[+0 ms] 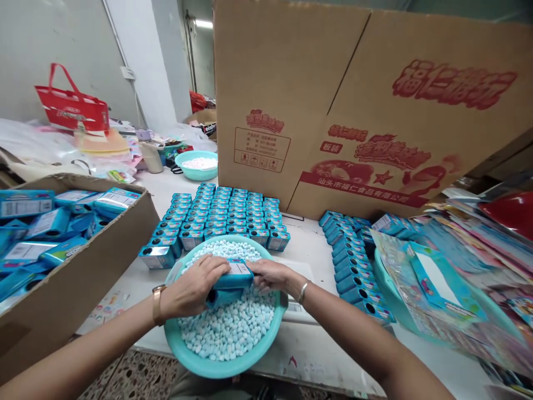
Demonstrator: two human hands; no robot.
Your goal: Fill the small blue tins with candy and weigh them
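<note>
My left hand (194, 289) and my right hand (270, 275) both grip a small blue box (233, 276), held lying sideways just above a teal basin (216, 364). The basin is heaped with small pale blue and white candies (229, 330). The left hand's fingers curl over the box's left end. At the other end, the right hand's fingers pinch it. A watch band sits on the left wrist and a bangle on the right. Behind the basin, several rows of matching blue boxes (220, 214) stand on the white table.
A cardboard carton (83, 278) at the left holds flat blue boxes. A big printed carton (366, 105) stands behind. More blue boxes (353, 266) lie in a row at the right, beside a basin under printed cards (433, 278). A second teal bowl (197, 164) sits far back.
</note>
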